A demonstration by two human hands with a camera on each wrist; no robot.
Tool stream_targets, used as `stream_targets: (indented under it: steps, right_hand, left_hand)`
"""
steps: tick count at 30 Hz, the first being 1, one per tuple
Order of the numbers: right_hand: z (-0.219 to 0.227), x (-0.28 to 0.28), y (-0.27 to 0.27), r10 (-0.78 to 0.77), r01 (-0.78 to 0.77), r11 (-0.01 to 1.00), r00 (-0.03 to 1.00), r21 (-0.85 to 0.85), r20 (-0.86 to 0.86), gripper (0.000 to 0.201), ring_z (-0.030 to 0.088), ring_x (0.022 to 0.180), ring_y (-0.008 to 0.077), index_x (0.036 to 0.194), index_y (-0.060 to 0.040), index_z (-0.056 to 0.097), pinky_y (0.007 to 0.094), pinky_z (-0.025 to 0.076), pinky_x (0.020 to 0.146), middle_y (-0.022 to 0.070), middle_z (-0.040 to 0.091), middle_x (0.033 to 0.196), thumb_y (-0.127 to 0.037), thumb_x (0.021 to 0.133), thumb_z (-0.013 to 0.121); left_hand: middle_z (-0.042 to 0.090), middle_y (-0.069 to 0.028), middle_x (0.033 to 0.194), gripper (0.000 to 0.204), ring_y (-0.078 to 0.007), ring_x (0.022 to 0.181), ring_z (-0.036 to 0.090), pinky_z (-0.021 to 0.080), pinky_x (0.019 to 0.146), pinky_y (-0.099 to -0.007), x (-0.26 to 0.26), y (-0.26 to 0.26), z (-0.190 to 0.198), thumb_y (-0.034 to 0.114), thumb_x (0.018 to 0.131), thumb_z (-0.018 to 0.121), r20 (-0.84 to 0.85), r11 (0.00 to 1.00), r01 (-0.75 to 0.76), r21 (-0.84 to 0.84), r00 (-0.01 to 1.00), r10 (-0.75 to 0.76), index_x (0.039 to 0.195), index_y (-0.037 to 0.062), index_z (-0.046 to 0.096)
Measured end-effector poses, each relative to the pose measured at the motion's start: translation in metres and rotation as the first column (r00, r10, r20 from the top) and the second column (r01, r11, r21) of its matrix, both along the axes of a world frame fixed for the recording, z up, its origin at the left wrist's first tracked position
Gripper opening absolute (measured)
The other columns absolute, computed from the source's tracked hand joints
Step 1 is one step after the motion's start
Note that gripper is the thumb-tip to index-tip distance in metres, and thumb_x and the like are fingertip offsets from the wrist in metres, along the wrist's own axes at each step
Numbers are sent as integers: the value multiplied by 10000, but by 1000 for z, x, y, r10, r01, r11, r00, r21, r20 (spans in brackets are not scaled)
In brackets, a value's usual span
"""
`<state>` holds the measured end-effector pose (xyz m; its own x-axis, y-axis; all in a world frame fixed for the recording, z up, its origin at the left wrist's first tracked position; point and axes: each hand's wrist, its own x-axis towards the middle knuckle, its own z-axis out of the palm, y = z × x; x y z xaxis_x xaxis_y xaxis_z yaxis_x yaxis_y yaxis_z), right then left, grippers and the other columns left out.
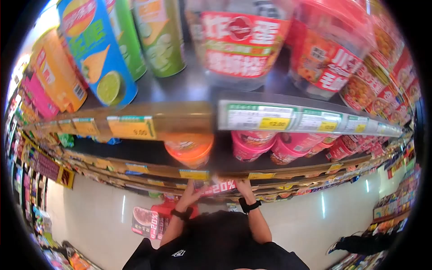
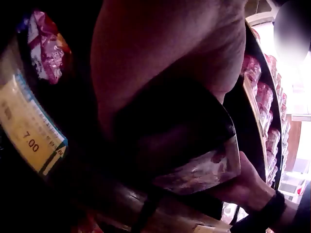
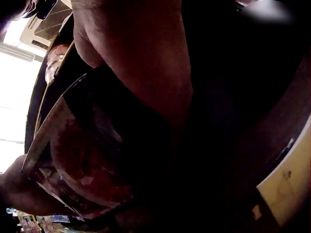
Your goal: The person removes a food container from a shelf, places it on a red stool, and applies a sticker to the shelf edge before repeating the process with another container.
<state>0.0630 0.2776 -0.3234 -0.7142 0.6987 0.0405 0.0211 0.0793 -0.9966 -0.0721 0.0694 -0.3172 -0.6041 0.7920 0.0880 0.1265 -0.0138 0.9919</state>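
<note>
Low in front of the shelves, my left hand [image 1: 191, 194] and right hand [image 1: 244, 186] grip a printed box [image 1: 220, 187] from opposite sides. It is dark pink with "20%" in white on the side facing up. In the left wrist view the box [image 2: 209, 170] shows a glossy picture panel, and the right hand [image 2: 245, 187] lies along its far edge. A round food picture marks the box [image 3: 82, 155] in the right wrist view, where the left hand [image 3: 29, 191] is at its other side. Deep shadow hides most fingers in both wrist views.
Shelf edges with price tags [image 1: 258, 118] jut out above my hands. Chip canisters [image 1: 96, 54] and large plastic tubs [image 1: 243, 49] stand on the upper shelf, pink tubs [image 1: 252, 146] below. Similar "20%" packages [image 1: 146, 222] lie low at left by something red. A person's leg [image 1: 364, 245] shows at right.
</note>
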Motion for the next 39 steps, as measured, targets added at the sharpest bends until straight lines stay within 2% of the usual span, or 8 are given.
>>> stream_targets:
  steps: [3, 4, 7, 11, 16, 19, 26, 39]
  right_hand:
    - [8, -8, -13, 18, -21, 995, 999, -97, -29, 131, 570, 702, 125, 898, 5, 647, 297, 437, 597, 27, 628, 755, -118, 895, 604]
    - [-41, -18, -6, -41, 34, 989, 998, -145, -45, 81, 533, 635, 77, 836, -14, 646, 235, 386, 537, 22, 619, 736, -76, 880, 618]
    - [-54, -27, -15, -79, 56, 942, 995, -330, -58, 71, 523, 614, 74, 804, -29, 638, 223, 364, 520, 1, 615, 738, -54, 870, 646]
    - [4, -37, -51, 33, -50, 906, 998, -420, -47, 18, 550, 650, 72, 868, -28, 652, 215, 385, 548, -2, 642, 806, -22, 866, 669]
    - [44, -65, -102, 185, -273, 839, 957, -470, -226, 275, 559, 1083, 171, 1165, 2, 554, 298, 421, 969, 88, 594, 1183, 36, 895, 595]
    - [31, -82, -126, 294, -435, 766, 892, -473, -344, 316, 525, 1147, 198, 1214, -4, 493, 309, 400, 1006, 108, 548, 1252, 38, 909, 563]
    - [13, -101, -193, 616, -630, 683, 768, -368, -172, 397, 454, 1195, 195, 1276, -20, 422, 307, 361, 1041, 107, 461, 1283, -7, 912, 580]
    - [-66, -160, -342, 878, -880, 474, 475, -31, -64, 543, 464, 1230, 219, 1313, 4, 393, 331, 363, 1051, 146, 483, 1310, -149, 882, 685]
  left_hand:
    - [432, -100, 1314, 713, -191, 1200, 407, 325, 1047, -326, 10, -9, 18, 152, 898, 661, -139, 994, -44, 98, 989, 57, 1435, -7, 220]
    - [400, -112, 1347, 779, -199, 1232, 378, 299, 1069, -328, 10, -17, 15, 154, 892, 665, -145, 998, -56, -7, 988, 55, 1459, -7, 156]
    - [384, -115, 1365, 804, -198, 1263, 359, 287, 1082, -331, 16, -37, 4, 146, 885, 669, -2, 995, -96, 37, 995, 96, 1470, -10, 140]
    - [312, -128, 1433, 862, -204, 1316, 286, 241, 1111, -342, 25, -72, 54, 159, 884, 679, -3, 987, -137, 85, 991, 137, 1485, -19, 87]
    - [104, -151, 1561, 1028, -202, 1413, 142, 156, 1158, -340, 35, -127, 68, 225, 867, 715, 67, 991, -133, 29, 989, 131, 1500, -16, -58]
    - [215, -162, 1534, 1054, -203, 1387, 248, 218, 1146, -345, 45, -158, 60, 237, 868, 711, -77, 967, -248, -51, 967, 244, 1491, -17, -101]
    - [442, -150, 1397, 941, -194, 1268, 442, 355, 1073, -346, 66, -231, 33, 201, 877, 696, 98, 901, -422, -98, 897, 431, 1488, -12, 14]
    - [480, -115, 1351, 669, -177, 1220, 465, 384, 1052, -338, 93, -349, -41, 185, 943, 614, 332, 702, -690, -177, 630, 702, 1452, 6, 217]
